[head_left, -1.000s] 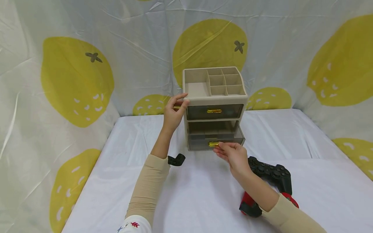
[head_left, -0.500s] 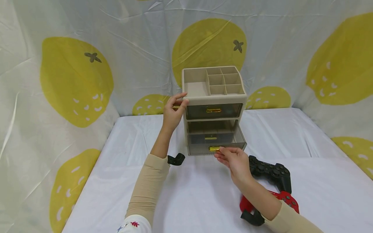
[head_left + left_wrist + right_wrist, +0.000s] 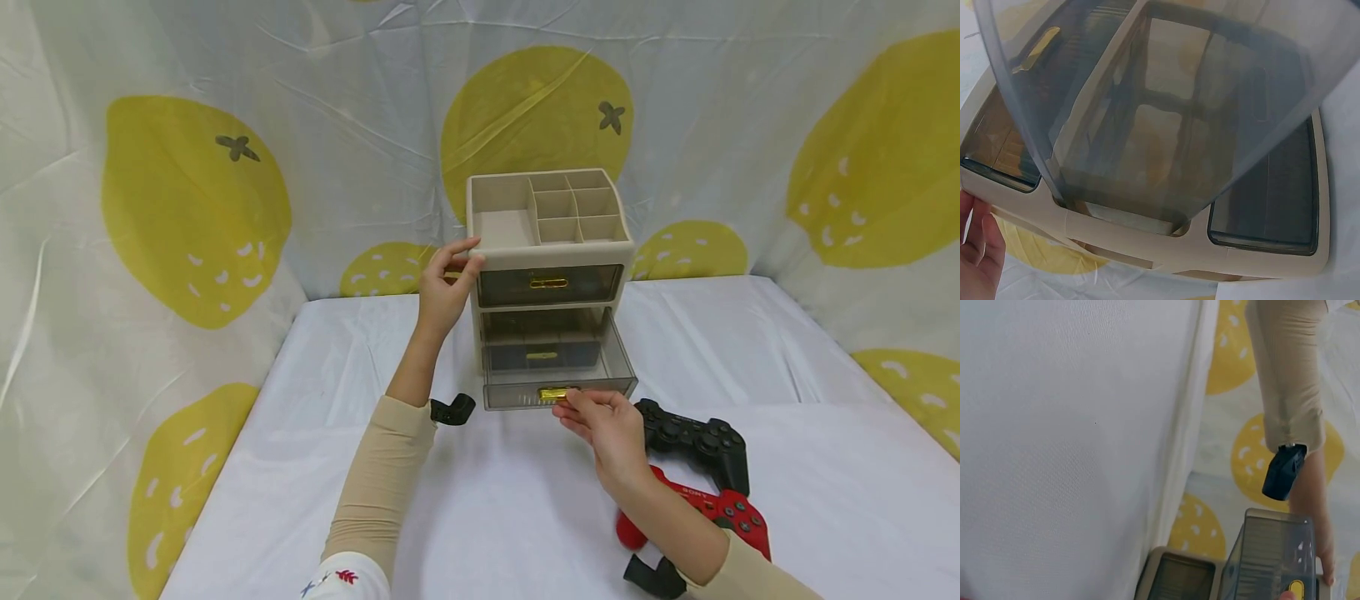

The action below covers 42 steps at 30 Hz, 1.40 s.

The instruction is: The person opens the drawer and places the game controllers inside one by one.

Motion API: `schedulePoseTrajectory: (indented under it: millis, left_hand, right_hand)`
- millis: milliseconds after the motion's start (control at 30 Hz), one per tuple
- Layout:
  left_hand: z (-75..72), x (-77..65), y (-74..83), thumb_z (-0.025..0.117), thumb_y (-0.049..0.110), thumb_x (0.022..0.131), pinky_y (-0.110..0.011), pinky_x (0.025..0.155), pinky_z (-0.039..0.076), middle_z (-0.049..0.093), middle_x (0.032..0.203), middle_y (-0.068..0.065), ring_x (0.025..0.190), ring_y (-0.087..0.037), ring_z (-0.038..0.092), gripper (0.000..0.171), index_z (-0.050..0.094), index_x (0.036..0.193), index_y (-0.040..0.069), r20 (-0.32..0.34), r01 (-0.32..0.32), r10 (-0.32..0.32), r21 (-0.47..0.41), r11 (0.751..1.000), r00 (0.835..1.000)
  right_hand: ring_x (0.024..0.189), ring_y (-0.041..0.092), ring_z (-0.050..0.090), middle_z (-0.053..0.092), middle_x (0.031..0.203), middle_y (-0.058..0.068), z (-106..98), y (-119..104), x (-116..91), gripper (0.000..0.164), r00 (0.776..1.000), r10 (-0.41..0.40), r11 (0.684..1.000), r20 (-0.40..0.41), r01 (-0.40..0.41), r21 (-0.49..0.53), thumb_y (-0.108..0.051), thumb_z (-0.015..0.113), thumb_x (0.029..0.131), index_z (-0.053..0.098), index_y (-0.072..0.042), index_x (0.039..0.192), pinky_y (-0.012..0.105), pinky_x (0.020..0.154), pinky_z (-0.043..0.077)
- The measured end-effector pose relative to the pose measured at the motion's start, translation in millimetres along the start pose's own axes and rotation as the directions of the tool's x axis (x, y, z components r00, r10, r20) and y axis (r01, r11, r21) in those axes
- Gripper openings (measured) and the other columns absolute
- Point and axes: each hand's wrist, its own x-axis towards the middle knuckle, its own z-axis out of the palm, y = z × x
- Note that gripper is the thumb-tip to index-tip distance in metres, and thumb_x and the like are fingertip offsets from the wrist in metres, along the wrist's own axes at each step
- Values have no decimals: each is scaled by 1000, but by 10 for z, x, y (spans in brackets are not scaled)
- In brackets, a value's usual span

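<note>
One drawer (image 3: 517, 397), projecting toward me, handle (image 3: 553, 393) crosswise, just beyond my right hand (image 3: 613, 433), which pinches that handle; left hand (image 3: 444, 292) grips cabinet (image 3: 555, 257).

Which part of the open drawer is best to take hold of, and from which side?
Likely the gold handle, approached from the front: it is a short bar about midway across the drawer's front panel, so it suits a pinch. The right hand pinches its right end.

The left hand (image 3: 446, 292) reaches farther, its fingers pointing right; the right hand (image 3: 606, 427) (the nearer of the two) angles leftward, pinching.
</note>
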Motion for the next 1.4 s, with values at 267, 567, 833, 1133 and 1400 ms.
schedulePoseTrajectory:
  millis: [267, 567, 833, 1133, 1400]
  left_hand:
    - [-6, -5, 9, 69, 9, 92, -23, 63, 46, 62, 98, -11, 81, -13, 59, 28, 67, 119, 2, 3, 11, -11, 2, 1000, 1000]
    - [-2, 0, -17, 68, 11, 92, -25, 63, 46, 62, 98, -11, 81, -17, 59, 28, 67, 119, 3, 6, -3, 3, 4, 1000, 1000]
    - [-3, -14, 131, 68, 5, 92, -21, 64, 45, 61, 99, -13, 80, -8, 56, 28, 66, 119, -2, -1, 25, -25, -8, 1000, 1000]
    - [-20, -20, 179, 66, 4, 92, -22, 64, 44, 62, 98, -15, 79, -7, 56, 28, 65, 119, -4, 0, 40, -40, -4, 999, 999]
    - [-2, -3, 6, 68, 12, 93, -24, 64, 46, 63, 97, -8, 81, -12, 59, 28, 67, 120, 3, 5, 16, -15, -17, 1000, 1000]
  right_hand:
    - [76, 17, 72, 71, 87, 3, 10, 24, -13, 21, 1000, -16, 1000, -8, 16, 11, -3, 60, 96, 43, 3, 108, 30, 78, 55]
    - [81, 16, 72, 70, 89, 3, -150, -85, -87, 26, 1000, 1, 1000, -22, -2, -25, -13, 58, 99, 46, 4, 115, 31, 82, 54]
    - [77, 12, 70, 70, 86, -5, -520, -243, -147, 23, 993, -39, 995, -112, 27, -100, -17, 54, 100, 45, -1, 114, 26, 74, 56]
    - [76, 8, 69, 72, 87, -10, -1195, -394, -98, 4, 990, -119, 987, -69, 111, -115, -17, 62, 97, 64, -18, 101, 23, 67, 55]
    - [77, 3, 67, 70, 86, -16, -1838, -497, 48, 11, 994, -107, 955, -32, 93, -281, -23, 62, 97, 69, -30, 94, 19, 63, 54]
